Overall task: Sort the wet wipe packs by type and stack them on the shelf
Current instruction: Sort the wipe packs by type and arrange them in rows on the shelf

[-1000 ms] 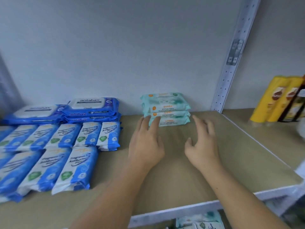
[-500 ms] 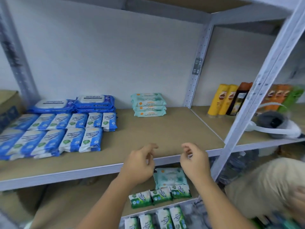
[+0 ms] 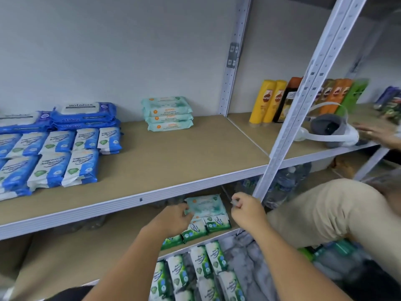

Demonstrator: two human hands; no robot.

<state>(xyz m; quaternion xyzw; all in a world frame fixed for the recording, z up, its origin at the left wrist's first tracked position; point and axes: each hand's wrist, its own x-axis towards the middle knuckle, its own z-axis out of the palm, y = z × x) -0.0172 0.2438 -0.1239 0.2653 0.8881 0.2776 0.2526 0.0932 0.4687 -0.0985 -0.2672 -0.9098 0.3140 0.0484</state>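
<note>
A teal wet wipe pack (image 3: pixel 206 206) lies flat on the lower shelf (image 3: pixel 86 255). My left hand (image 3: pixel 173 217) pinches its left edge. My right hand (image 3: pixel 246 210) hovers just right of the pack with fingers curled and holds nothing I can make out. On the upper shelf (image 3: pixel 191 155) a stack of three matching teal packs (image 3: pixel 168 114) stands against the back wall. Large blue packs (image 3: pixel 84 114) and rows of blue-and-white packs (image 3: pixel 65 157) fill the left. Small green packs (image 3: pixel 206 227) lie in front of the teal pack, with more green packs (image 3: pixel 195 274) below.
A white steel upright (image 3: pixel 303 109) rises just right of my right hand. Shampoo bottles (image 3: pixel 268 101) and a white and grey headset (image 3: pixel 327 129) sit in the right bay. Another person's knee (image 3: pixel 325 209) and hand (image 3: pixel 377 133) are at the right.
Both my hands came back from the teal stack on the upper shelf and dropped to the lower shelf. My left hand has reached the loose teal pack. The view pulled back and down.
</note>
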